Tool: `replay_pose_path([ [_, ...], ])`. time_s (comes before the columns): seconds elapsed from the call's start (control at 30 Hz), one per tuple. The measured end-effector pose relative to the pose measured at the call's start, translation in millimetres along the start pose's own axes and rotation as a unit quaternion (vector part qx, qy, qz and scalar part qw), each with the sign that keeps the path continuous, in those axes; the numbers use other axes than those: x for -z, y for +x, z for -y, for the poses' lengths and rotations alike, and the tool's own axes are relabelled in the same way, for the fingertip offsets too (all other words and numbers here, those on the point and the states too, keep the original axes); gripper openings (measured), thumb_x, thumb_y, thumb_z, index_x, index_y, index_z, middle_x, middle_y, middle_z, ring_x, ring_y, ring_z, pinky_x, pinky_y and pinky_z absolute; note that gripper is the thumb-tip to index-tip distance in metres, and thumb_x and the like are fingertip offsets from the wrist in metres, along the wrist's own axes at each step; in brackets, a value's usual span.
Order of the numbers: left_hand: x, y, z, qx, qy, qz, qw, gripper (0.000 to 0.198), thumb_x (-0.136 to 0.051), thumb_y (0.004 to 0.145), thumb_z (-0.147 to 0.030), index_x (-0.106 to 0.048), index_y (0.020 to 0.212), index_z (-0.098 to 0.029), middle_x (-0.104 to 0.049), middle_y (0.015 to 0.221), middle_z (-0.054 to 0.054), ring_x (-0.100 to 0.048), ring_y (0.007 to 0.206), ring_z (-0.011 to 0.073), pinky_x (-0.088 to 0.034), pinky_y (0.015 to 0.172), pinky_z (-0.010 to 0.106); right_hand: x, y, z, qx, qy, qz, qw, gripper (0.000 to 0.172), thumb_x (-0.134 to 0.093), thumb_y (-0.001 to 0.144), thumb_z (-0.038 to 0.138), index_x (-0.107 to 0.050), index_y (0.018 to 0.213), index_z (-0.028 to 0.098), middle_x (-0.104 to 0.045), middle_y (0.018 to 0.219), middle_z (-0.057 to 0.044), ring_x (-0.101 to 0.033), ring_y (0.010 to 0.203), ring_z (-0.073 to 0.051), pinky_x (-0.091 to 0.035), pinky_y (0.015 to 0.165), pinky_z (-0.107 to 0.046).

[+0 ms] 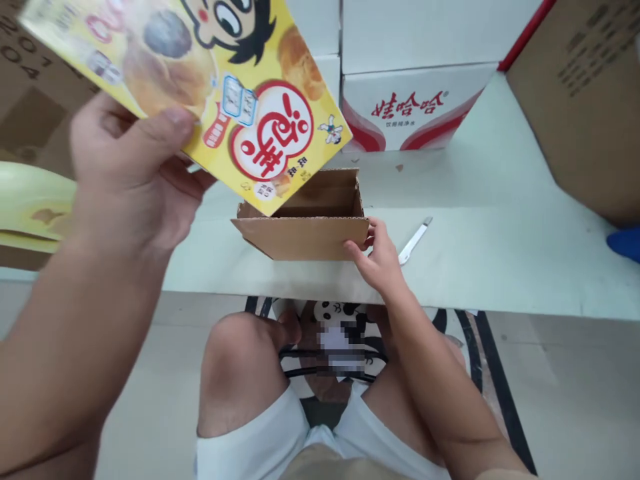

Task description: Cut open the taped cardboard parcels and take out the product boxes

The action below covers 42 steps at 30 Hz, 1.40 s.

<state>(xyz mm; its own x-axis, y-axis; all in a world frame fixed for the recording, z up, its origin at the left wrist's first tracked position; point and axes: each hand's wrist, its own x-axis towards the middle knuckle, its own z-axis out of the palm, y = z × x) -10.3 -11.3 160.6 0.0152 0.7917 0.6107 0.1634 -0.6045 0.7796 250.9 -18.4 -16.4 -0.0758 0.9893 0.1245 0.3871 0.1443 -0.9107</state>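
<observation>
My left hand point(145, 167) grips a yellow snack box point(200, 93) printed with a cartoon figure and cream puffs, thumb on its front. The snack box is tilted and raised at the upper left; its lower corner overlaps the view of the cardboard box. An open brown cardboard box point(315, 239) stands on the pale surface point(435, 180). My right hand point(375, 257) pinches the right end of its near wall, thumb outside and fingers round the corner. To the right of that hand lies a utility knife point(416, 240) with a white handle.
Behind stands a white and red water carton point(415, 110), with more white boxes above it. A large brown carton point(580, 100) is at the right, beside a blue object point(625, 245). At the left are another brown carton point(35, 107) and a pale yellow-green object point(35, 200).
</observation>
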Motion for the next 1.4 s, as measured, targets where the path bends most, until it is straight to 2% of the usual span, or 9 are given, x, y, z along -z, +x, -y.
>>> replay_pose_path([
  [0.27, 17.4, -18, 10, 0.15, -0.148, -0.126, 0.97, 0.055, -0.096, 0.064, -0.031, -0.063, 0.106, -0.022, -0.076, 0.112, -0.001, -0.07, 0.117, 0.0278, -0.061, 0.105, 0.047, -70, 17, 24, 0.0, 0.188, 0.238, 0.953, 0.056, -0.071, 0.082, 0.047, -0.054, 0.131, 0.026, -0.067, 0.131, -0.013, -0.065, 0.123, -0.026, -0.053, 0.102, -0.046],
  [0.43, -57.2, -59, 12, 0.221, -0.23, -0.199, 0.927, 0.06, -0.095, 0.065, -0.033, -0.06, 0.114, -0.034, -0.073, 0.127, -0.001, -0.065, 0.128, 0.0273, -0.059, 0.104, 0.042, -66, 3, 42, -0.009, 0.439, 0.133, 0.888, 0.061, -0.073, 0.071, 0.073, -0.061, 0.112, 0.03, -0.071, 0.12, -0.005, -0.071, 0.106, -0.024, -0.06, 0.086, -0.04],
  [0.53, -104.2, -83, 26, 0.243, -0.3, -0.216, 0.897, 0.066, -0.095, 0.064, -0.033, -0.056, 0.117, -0.031, -0.068, 0.134, 0.003, -0.063, 0.131, 0.0279, -0.055, 0.108, 0.043, -50, -1, 50, -0.032, 0.5, 0.02, 0.865, 0.059, -0.083, 0.065, 0.063, -0.061, 0.11, 0.033, -0.071, 0.118, -0.001, -0.069, 0.106, -0.021, -0.062, 0.082, -0.035],
  [0.63, -116.5, -96, 50, 0.287, -0.305, -0.212, 0.883, 0.061, -0.091, 0.068, -0.039, -0.051, 0.114, -0.03, -0.063, 0.139, 0.004, -0.061, 0.134, 0.0265, -0.053, 0.108, 0.042, -27, 5, 40, -0.064, 0.492, -0.107, 0.861, 0.055, -0.083, 0.066, 0.051, -0.056, 0.11, 0.033, -0.069, 0.114, 0.002, -0.069, 0.096, -0.016, -0.061, 0.077, -0.03],
  [0.77, -91.0, -83, 85, 0.285, -0.185, -0.166, 0.926, 0.068, -0.088, 0.067, -0.054, -0.05, 0.119, -0.032, -0.052, 0.151, 0.008, -0.053, 0.141, 0.0299, -0.048, 0.111, 0.044, 9, 21, 8, -0.052, 0.428, -0.189, 0.882, 0.058, -0.077, 0.066, 0.038, -0.049, 0.116, 0.033, -0.064, 0.109, 0.003, -0.067, 0.086, -0.012, -0.055, 0.066, -0.022],
  [0.87, -75.3, -61, 98, 0.255, -0.043, -0.032, 0.965, 0.082, -0.09, 0.062, -0.057, -0.051, 0.13, -0.032, -0.048, 0.156, 0.011, -0.045, 0.147, 0.034, -0.042, 0.115, 0.047, 25, 27, -8, 0.009, 0.356, -0.171, 0.919, 0.064, -0.077, 0.063, 0.033, -0.047, 0.12, 0.031, -0.063, 0.113, 0.001, -0.067, 0.095, -0.015, -0.056, 0.073, -0.025],
  [1.07, -74.2, -45, 105, 0.304, 0.077, 0.237, 0.92, 0.074, -0.081, 0.073, -0.058, -0.057, 0.13, -0.019, -0.072, 0.124, 0.012, -0.068, 0.112, 0.0286, -0.052, 0.1, 0.044, 31, 27, -16, 0.046, 0.304, -0.146, 0.94, 0.07, -0.08, 0.065, 0.047, -0.037, 0.118, 0.03, -0.063, 0.112, -0.002, -0.068, 0.094, -0.018, -0.058, 0.08, -0.032],
  [1.23, -81.9, -61, 124, 0.348, 0.027, 0.26, 0.9, 0.057, -0.079, 0.076, -0.055, -0.067, 0.115, -0.016, -0.077, 0.111, 0.011, -0.072, 0.101, 0.027, -0.055, 0.094, 0.043, 22, 27, -23, 0.047, 0.292, -0.182, 0.938, 0.069, -0.079, 0.071, 0.055, -0.033, 0.115, 0.031, -0.067, 0.106, -0.001, -0.069, 0.093, -0.018, -0.059, 0.082, -0.035],
  [1.4, -91.9, -67, 145, 0.322, -0.094, 0.141, 0.931, 0.053, -0.079, 0.077, -0.053, -0.066, 0.111, -0.015, -0.074, 0.123, 0.015, -0.069, 0.116, 0.0286, -0.052, 0.104, 0.044, 8, 32, -26, 0.021, 0.221, -0.136, 0.966, 0.072, -0.081, 0.072, 0.057, -0.04, 0.125, 0.03, -0.068, 0.113, -0.005, -0.071, 0.107, -0.023, -0.061, 0.086, -0.039],
])
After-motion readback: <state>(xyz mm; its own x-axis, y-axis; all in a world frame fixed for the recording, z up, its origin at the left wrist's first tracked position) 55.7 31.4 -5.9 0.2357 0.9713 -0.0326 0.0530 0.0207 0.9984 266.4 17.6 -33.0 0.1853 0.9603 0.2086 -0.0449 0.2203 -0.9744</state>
